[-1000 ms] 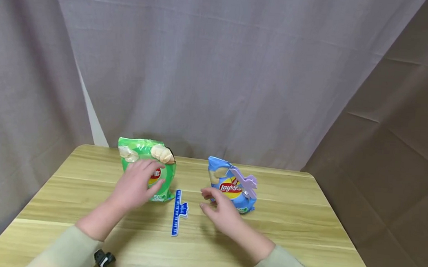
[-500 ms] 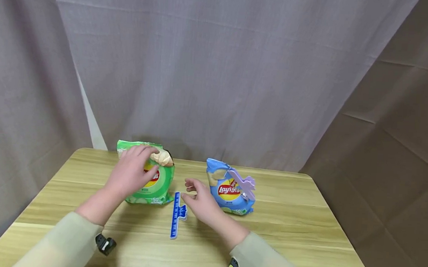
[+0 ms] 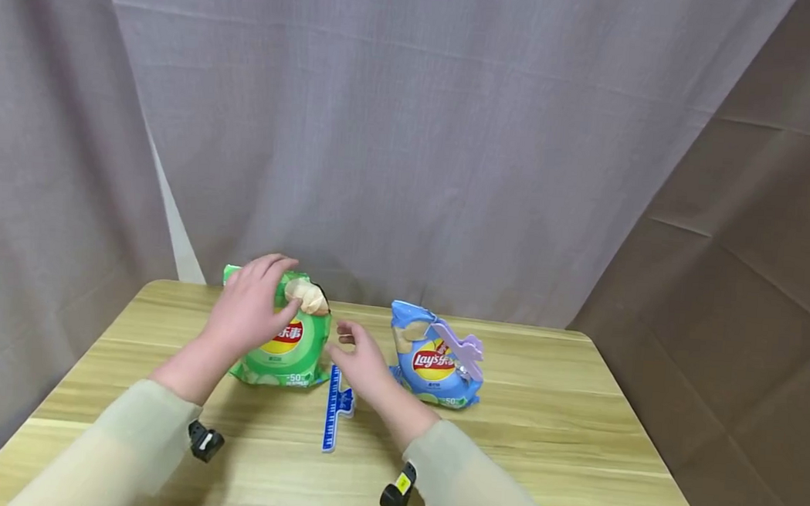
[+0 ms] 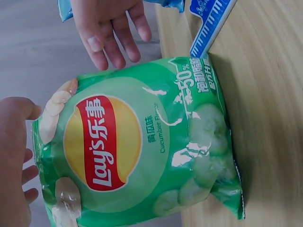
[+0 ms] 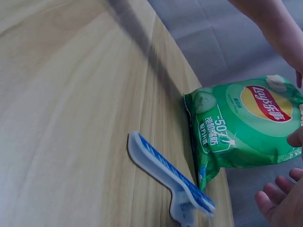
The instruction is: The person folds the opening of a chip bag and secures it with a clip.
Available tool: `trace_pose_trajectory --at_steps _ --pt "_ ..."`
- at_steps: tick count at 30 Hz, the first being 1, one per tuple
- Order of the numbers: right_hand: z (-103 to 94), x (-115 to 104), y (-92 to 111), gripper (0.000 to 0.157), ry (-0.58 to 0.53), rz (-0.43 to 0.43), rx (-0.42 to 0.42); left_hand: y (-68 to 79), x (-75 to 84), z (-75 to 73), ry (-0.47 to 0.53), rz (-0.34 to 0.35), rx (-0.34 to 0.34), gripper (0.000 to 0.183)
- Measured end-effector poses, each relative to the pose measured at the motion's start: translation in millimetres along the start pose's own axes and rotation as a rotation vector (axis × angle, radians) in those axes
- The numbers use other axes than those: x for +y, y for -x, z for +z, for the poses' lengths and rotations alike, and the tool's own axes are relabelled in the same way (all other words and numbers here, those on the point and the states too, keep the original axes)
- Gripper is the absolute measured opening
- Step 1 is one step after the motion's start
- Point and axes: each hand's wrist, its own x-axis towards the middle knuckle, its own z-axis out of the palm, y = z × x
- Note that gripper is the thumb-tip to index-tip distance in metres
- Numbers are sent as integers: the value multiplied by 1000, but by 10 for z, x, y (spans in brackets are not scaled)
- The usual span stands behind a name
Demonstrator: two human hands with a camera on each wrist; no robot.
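A green Lay's chip bag point(image 3: 301, 359) stands upright at the back left of the table. At its top edge is my left hand point(image 3: 250, 305), thumb and fingers apart, overlapping the bag's upper left. The left wrist view shows that hand's fingertips right by the top of the chip bag point(image 4: 156, 142). My right hand point(image 3: 363, 363) reaches to the bag's right side with its fingers loosely bent and nothing in them. Below the right hand lies a blue-and-white bag clip point(image 3: 331, 426) with a piano-key pattern; in the right wrist view the clip point(image 5: 165, 170) rests beside the bag's base.
A blue Lay's bag point(image 3: 432, 371) stands to the right, with a lilac clip point(image 3: 465, 351) fastened across its upper right corner. Grey curtain point(image 3: 412, 130) hangs behind the wooden table point(image 3: 539, 447). Brown cloth point(image 3: 743, 305) covers the right side.
My left hand has risen from the front of the green bag to its top. The right hand has moved left, from beside the blue bag to the green bag's right side.
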Motion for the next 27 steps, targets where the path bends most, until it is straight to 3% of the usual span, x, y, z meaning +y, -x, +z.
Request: trace_pose_trajectory --at_steps 11,21,27 --pt "142 -111 -138 53 13 -6 8 -41 -13 -44 -81 7 -112 67" --pt "224 -125 -171 53 -4 51 21 -29 -6 -58 -128 40 -105 68" --pt "216 -111 -137 47 25 43 19 -24 13 -63 -136 53 -101 66"
